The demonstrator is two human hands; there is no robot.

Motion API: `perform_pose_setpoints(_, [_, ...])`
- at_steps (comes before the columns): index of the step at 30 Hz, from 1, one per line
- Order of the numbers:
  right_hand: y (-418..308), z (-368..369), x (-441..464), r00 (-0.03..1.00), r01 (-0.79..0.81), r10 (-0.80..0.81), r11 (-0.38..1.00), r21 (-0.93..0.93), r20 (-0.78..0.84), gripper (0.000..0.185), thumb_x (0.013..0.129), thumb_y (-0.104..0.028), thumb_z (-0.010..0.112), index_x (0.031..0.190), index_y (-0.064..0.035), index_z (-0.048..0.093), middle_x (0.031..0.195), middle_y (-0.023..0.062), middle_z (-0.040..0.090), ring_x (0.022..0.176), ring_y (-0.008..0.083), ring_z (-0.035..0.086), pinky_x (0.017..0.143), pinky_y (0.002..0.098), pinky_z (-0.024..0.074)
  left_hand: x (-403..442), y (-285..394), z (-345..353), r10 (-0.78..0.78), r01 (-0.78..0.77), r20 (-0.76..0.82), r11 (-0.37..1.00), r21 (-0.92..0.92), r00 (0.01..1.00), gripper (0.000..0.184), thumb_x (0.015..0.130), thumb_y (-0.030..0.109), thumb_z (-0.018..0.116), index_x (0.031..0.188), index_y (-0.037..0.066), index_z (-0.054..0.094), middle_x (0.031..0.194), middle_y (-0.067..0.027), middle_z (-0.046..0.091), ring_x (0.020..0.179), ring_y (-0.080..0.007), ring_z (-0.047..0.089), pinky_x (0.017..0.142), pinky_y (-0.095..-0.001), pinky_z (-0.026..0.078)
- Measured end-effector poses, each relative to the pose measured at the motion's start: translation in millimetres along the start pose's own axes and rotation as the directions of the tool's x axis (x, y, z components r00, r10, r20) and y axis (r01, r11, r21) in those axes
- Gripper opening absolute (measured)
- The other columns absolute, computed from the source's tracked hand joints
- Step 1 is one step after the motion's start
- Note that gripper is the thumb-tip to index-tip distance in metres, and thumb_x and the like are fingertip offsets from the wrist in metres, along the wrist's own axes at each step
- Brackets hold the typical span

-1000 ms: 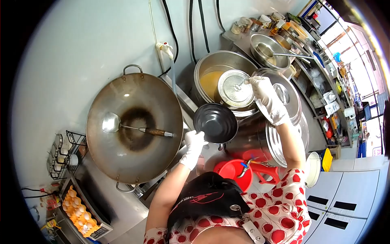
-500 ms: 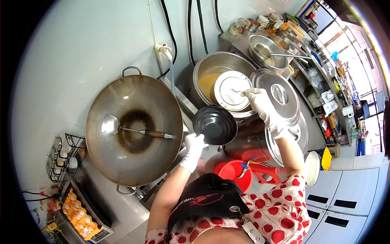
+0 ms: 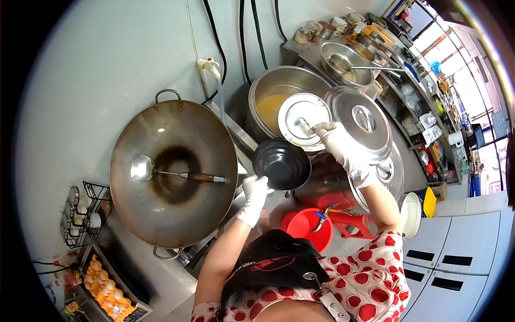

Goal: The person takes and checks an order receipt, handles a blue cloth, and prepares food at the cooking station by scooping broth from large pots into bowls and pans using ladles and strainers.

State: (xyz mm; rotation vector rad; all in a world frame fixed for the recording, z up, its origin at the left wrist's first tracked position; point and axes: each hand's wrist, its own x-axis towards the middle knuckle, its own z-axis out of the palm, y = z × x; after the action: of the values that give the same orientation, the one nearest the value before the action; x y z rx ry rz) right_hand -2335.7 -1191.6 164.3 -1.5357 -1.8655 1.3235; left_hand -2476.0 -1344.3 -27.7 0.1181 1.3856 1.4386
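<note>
The left hand, gloved in white, has its fingers closed on the near edge of a black bowl, hollow side up, held between the wok and the steel drum. Over there, the right hand, gloved too, pinches the twisted handle of a round metal lid, fingers drawn narrow. That lid overlaps the pot of yellowish liquid from where I stand. 1 spatula lies in the wok; a red bucket sits below the tap.
</note>
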Motion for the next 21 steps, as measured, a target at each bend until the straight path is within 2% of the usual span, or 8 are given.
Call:
perform_pose_setpoints(3, [-10.5,0.6,-8.3,1.000,-0.026,0.026,1.000,0.001,0.003,0.015,0.087,-0.005,0.059,0.097,0.0023,0.069,0.083,0.0055,0.069,0.075,0.0084,0.057,0.072,0.0232,0.0459,3.8,-4.2,-1.2,-0.007,0.007,-0.006,1.000,0.001,1.000,0.011,0.081,0.000,0.056,0.073,-0.001,0.050,0.062,-0.0009,0.048,0.047,-0.0103,0.049,0.051,-0.0368,0.058])
perform_pose_setpoints(7, [1.0,0.9,-4.3,1.000,0.023,-0.023,1.000,0.002,0.013,0.016,0.089,-0.006,0.059,0.097,0.0027,0.069,0.085,0.0067,0.070,0.077,0.0086,0.058,0.074,0.0232,0.0461,0.0,-0.5,0.0,0.002,-0.002,-0.004,1.000,0.005,1.000,0.010,0.081,0.000,0.057,0.073,-0.002,0.051,0.062,-0.0006,0.048,0.048,-0.0106,0.050,0.050,-0.0356,0.058])
perform_pose_setpoints(16, [-15.1,3.1,-21.6,1.000,0.001,0.000,0.998,-0.067,0.018,0.017,0.089,-0.005,0.057,0.097,0.0037,0.069,0.084,0.0059,0.069,0.076,0.0077,0.057,0.074,0.0229,0.0454,-0.4,-3.0,-3.0,0.022,-0.023,0.020,0.999,0.025,1.000,0.010,0.081,0.001,0.058,0.078,-0.007,0.054,0.068,-0.0034,0.050,0.052,-0.0135,0.054,0.050,-0.0340,0.058])
perform_pose_setpoints(21, [-8.6,0.8,-10.5,1.000,-0.010,0.010,1.000,-0.018,0.010,0.017,0.089,-0.006,0.057,0.095,0.0024,0.070,0.081,0.0053,0.068,0.074,0.0076,0.056,0.072,0.0228,0.0451,-1.3,-1.0,-3.2,0.014,-0.014,0.012,1.000,0.016,1.000,0.015,0.081,0.001,0.058,0.069,0.000,0.049,0.062,-0.0018,0.047,0.048,-0.0125,0.051,0.050,-0.0363,0.058])
